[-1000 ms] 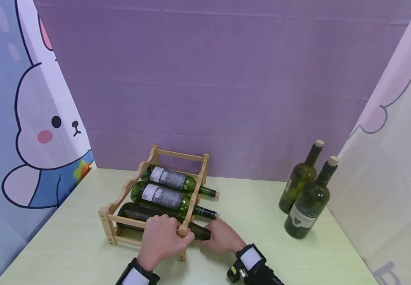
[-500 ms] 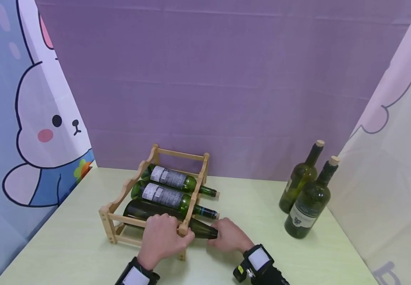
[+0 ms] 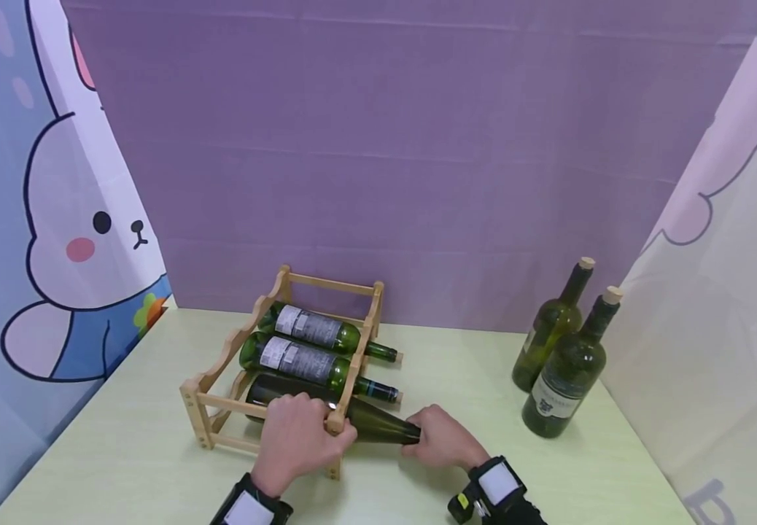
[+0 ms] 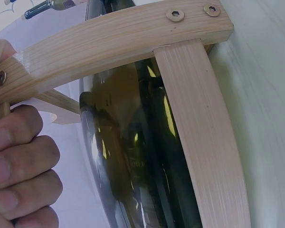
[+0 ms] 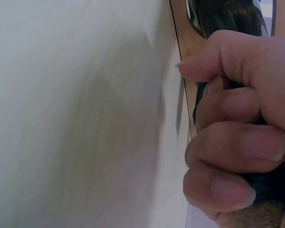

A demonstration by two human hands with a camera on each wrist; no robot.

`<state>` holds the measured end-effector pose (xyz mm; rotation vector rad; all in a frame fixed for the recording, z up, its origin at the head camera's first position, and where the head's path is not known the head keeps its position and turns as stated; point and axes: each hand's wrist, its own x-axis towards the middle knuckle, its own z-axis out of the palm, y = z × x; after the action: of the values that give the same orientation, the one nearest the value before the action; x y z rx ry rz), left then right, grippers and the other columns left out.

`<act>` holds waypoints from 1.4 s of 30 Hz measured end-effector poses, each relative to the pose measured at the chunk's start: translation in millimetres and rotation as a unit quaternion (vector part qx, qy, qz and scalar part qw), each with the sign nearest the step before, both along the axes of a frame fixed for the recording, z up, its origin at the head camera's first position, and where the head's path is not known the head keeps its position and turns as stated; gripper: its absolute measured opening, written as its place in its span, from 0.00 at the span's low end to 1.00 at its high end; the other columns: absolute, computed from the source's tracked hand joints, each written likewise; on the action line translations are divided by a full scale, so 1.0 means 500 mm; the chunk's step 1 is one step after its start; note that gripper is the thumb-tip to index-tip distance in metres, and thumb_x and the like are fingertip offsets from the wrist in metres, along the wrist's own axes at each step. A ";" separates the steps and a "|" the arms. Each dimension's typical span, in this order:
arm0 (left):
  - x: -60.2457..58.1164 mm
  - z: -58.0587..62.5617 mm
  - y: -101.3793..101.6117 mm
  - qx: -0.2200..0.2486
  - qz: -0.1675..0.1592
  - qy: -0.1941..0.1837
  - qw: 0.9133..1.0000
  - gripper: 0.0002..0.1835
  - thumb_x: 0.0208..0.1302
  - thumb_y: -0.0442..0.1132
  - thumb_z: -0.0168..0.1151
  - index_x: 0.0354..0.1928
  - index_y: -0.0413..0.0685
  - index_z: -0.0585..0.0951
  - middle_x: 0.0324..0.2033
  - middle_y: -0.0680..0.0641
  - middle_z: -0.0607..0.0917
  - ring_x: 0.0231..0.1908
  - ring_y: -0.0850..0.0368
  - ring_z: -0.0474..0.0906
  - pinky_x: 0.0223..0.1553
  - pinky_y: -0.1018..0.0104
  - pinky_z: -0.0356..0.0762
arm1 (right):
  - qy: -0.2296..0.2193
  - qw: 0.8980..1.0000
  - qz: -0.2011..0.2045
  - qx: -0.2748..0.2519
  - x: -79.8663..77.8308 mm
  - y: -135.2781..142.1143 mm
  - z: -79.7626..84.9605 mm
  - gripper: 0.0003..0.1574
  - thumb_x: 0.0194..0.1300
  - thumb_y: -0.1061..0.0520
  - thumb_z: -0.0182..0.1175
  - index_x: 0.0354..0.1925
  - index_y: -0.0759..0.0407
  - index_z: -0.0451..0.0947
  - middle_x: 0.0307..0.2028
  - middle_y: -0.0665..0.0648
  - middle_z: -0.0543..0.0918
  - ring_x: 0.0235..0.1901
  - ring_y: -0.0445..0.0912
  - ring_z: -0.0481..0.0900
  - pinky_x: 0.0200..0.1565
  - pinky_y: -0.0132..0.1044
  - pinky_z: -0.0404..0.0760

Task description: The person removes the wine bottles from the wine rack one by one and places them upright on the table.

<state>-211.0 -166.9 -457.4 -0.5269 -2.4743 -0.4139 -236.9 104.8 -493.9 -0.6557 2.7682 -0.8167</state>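
A wooden wine rack [image 3: 226, 359] stands on the table with three green wine bottles lying in it. My left hand [image 3: 301, 436] grips the rack's near right corner; in the left wrist view its fingers [image 4: 26, 156] curl round the wooden bar. My right hand [image 3: 443, 437] holds the neck of the nearest, dark green wine bottle [image 3: 378, 424], which sticks out through the rack's right side. In the right wrist view a cork [image 5: 261, 216] shows below the curled fingers. Two labelled bottles, the middle one [image 3: 300, 362] and the far one [image 3: 313, 328], lie behind it.
Two corked wine bottles stand upright at the right of the table [image 3: 122, 408], one [image 3: 565, 379] in front of the other [image 3: 549, 326]. A purple cloth backdrop [image 3: 405, 168] rises behind the table, with printed cloth on both sides.
My right hand has moved to the right, drawing the nearest bottle further out of the rack's right side. My left hand stays on the rack corner; the rack has hardly moved.
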 end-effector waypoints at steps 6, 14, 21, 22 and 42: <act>-0.004 -0.006 0.000 -0.001 0.002 -0.011 1.000 0.32 0.47 0.59 0.66 0.07 0.63 0.53 0.10 0.63 0.49 0.11 0.63 0.51 0.16 0.68 0.46 | -0.005 1.000 -0.004 -0.003 0.007 0.023 -0.001 0.08 0.54 0.57 0.69 0.24 0.50 0.79 0.17 0.40 0.72 0.15 0.34 0.64 0.23 0.27 0.63; -0.001 0.000 0.002 0.007 -0.007 -0.004 1.000 0.33 0.47 0.57 0.68 0.08 0.64 0.52 0.11 0.63 0.47 0.12 0.65 0.48 0.17 0.70 0.44 | -0.002 1.000 -0.009 0.004 0.021 0.059 0.006 0.08 0.53 0.57 0.69 0.23 0.48 0.78 0.16 0.39 0.70 0.15 0.33 0.62 0.23 0.27 0.62; -0.001 0.001 0.002 0.010 -0.008 -0.003 1.000 0.33 0.47 0.57 0.68 0.07 0.64 0.52 0.12 0.63 0.47 0.12 0.64 0.51 0.17 0.70 0.45 | -0.018 1.000 -0.016 0.007 0.036 0.088 0.017 0.08 0.54 0.57 0.69 0.24 0.47 0.78 0.17 0.39 0.71 0.16 0.34 0.63 0.25 0.28 0.63; -0.001 0.000 0.001 0.010 -0.008 -0.001 1.000 0.33 0.47 0.57 0.68 0.07 0.64 0.52 0.11 0.63 0.47 0.12 0.65 0.50 0.16 0.70 0.45 | -0.022 1.000 -0.018 0.006 0.039 0.092 0.019 0.09 0.54 0.57 0.69 0.24 0.47 0.78 0.17 0.39 0.70 0.16 0.34 0.63 0.25 0.28 0.63; -0.004 -0.008 -0.001 0.003 -0.004 0.003 1.000 0.33 0.46 0.59 0.68 0.08 0.65 0.51 0.12 0.64 0.47 0.13 0.68 0.45 0.17 0.71 0.41 | -0.009 1.000 -0.020 0.013 0.078 0.176 0.054 0.10 0.52 0.59 0.68 0.24 0.44 0.77 0.17 0.37 0.68 0.17 0.31 0.63 0.25 0.27 0.63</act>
<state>-212.8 -167.5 -461.7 -0.5343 -2.4647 -0.4222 -198.0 193.1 -467.0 -0.5863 2.7800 -0.7879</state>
